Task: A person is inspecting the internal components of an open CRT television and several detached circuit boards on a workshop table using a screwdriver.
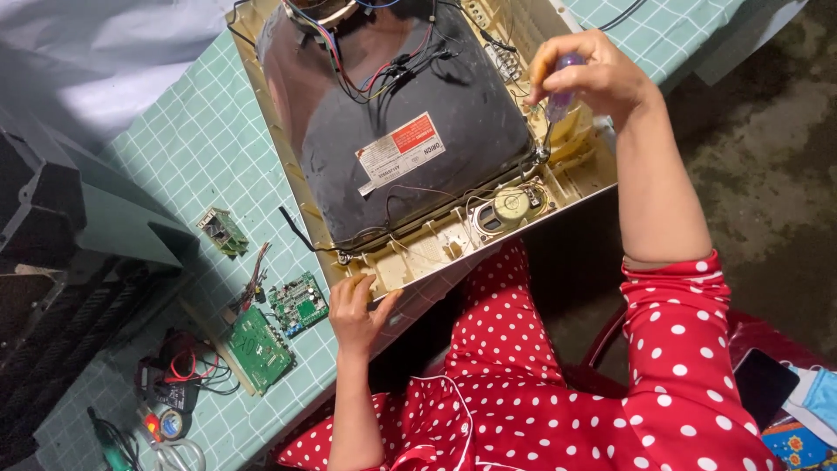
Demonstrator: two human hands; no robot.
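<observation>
Polka-dot sleeves, hands gripping screwdriver (558,92) and television frame (410,262) on checked tablecloth (196,148)

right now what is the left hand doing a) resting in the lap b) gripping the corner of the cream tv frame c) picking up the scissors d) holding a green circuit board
b: the left hand grips the near corner of the cream tv frame, while the green circuit boards and the scissors lie untouched on the checked tablecloth; the right hand holds a purple-handled screwdriver at the far corner.
</observation>
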